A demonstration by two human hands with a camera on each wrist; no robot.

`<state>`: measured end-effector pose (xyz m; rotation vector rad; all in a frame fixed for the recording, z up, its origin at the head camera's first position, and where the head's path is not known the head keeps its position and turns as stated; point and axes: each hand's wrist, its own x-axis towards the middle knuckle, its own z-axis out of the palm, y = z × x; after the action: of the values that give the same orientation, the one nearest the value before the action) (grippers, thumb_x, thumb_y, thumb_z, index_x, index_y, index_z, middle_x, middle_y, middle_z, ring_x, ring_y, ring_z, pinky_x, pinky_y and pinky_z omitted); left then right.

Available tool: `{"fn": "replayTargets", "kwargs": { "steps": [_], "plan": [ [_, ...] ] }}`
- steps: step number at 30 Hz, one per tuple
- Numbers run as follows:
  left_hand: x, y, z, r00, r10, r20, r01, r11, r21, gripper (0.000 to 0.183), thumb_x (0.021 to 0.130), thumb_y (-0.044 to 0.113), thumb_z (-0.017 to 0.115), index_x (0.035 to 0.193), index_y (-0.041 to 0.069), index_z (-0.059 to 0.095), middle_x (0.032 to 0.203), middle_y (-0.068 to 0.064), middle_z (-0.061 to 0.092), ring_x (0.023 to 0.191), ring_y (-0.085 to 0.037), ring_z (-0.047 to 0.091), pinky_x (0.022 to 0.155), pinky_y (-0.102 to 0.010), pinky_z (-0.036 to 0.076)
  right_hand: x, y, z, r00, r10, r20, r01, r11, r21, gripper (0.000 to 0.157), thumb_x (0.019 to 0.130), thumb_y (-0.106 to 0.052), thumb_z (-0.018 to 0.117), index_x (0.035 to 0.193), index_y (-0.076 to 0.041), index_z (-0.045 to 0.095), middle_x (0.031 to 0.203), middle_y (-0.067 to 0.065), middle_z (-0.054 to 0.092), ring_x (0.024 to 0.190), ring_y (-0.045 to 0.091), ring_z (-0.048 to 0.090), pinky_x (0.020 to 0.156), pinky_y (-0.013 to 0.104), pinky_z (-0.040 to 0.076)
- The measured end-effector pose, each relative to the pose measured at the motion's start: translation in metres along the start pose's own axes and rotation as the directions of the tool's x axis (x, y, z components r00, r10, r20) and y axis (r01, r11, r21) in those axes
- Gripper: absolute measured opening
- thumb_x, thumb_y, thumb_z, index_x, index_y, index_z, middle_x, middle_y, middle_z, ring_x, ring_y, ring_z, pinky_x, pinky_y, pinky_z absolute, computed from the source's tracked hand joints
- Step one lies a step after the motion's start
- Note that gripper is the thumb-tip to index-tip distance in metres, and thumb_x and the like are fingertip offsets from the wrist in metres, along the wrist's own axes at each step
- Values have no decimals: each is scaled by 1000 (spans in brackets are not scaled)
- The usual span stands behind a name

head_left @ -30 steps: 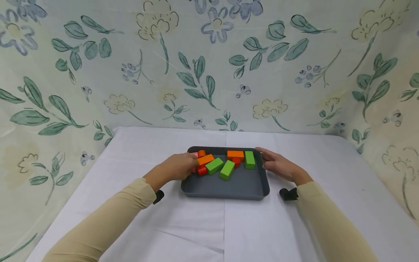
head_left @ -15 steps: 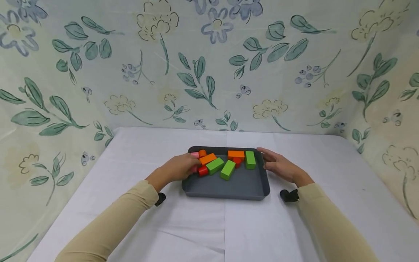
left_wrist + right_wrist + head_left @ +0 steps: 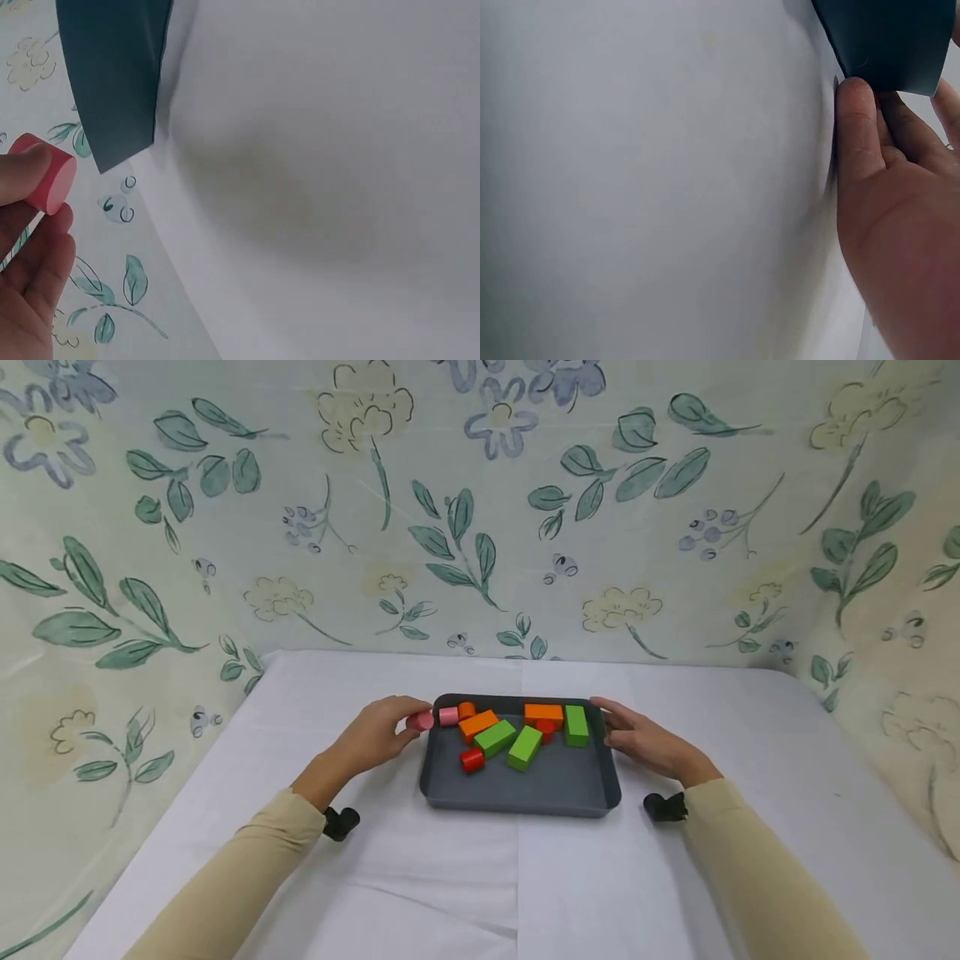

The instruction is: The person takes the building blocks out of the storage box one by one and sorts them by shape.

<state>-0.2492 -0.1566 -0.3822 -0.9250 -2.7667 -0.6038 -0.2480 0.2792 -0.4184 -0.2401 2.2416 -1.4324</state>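
In the head view, a round pink block (image 3: 421,720) is pinched by the left hand (image 3: 367,737), right beside the far left corner of the grey tray (image 3: 517,793). If that hand gets swung right too low, the rim could be clipped, or the other pink block (image 3: 448,717) just inside might be knocked. In the left wrist view, the held block is gripped only by thumb and fingertips, so it could be dropped, and being round it'd probably roll off across the white cloth (image 3: 442,885). In the right wrist view, the tray's touched by the right hand (image 3: 900,202), fingers fairly straight, nothing grasped as far as can be told; if it's pushed, the tray could be slid and the loose red block (image 3: 472,760) set rolling.
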Motion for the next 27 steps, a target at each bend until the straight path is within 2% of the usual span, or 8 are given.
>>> {"fn": "replayTargets", "kwargs": {
  "steps": [6, 13, 16, 21, 24, 27],
  "plan": [
    [-9, -26, -6, 991, -73, -113, 70, 997, -28, 43, 85, 6, 76, 126, 5, 66, 114, -10, 72, 99, -27, 63, 88, -43, 57, -2, -2, 1, 1000, -6, 3, 6, 1000, -3, 77, 94, -6, 42, 161, -18, 6, 166, 24, 6, 153, 45, 13, 122, 62, 12],
    [-10, -51, -3, 964, -218, -153, 201, 972, -121, 42, 87, 4, 73, 127, -1, 64, 119, -18, 71, 107, -30, 66, 90, -45, 57, -2, -2, -2, 1000, -12, 13, 12, 999, -30, 77, 94, -6, 42, 161, -19, 6, 166, 24, 5, 153, 46, 11, 122, 63, 12],
    [-2, -57, 3, 947, -298, -124, 275, 946, -170, 39, 88, 7, 72, 126, 0, 63, 119, -19, 70, 107, -31, 65, 93, -46, 56, -2, -1, -4, 1000, -13, 10, 13, 999, -31, 77, 95, -6, 43, 160, -18, 6, 166, 25, 6, 152, 46, 12, 121, 63, 11],
    [12, -64, 14, 909, -416, -15, 401, 884, -242, 38, 90, 9, 68, 126, 1, 62, 120, -19, 68, 112, -33, 63, 101, -46, 51, -2, -1, -4, 1000, -14, 19, 14, 1000, -8, 77, 95, -6, 43, 161, -18, 4, 166, 25, 3, 152, 46, 10, 121, 64, 10],
    [15, -65, 17, 885, -464, 36, 456, 851, -261, 40, 90, 10, 69, 128, 1, 61, 122, -19, 67, 114, -32, 61, 104, -46, 49, 0, -1, -3, 999, -19, 27, 19, 1000, 2, 78, 95, -7, 43, 161, -18, 3, 166, 24, 1, 152, 47, 8, 121, 64, 9],
    [17, -65, 18, 868, -493, 63, 490, 829, -268, 41, 90, 12, 70, 129, 3, 61, 124, -18, 66, 116, -31, 60, 106, -45, 48, 1, -1, -1, 999, -22, 27, 22, 1000, 6, 78, 95, -7, 44, 160, -18, 3, 166, 24, 1, 152, 47, 8, 121, 64, 9]
  ]
}}
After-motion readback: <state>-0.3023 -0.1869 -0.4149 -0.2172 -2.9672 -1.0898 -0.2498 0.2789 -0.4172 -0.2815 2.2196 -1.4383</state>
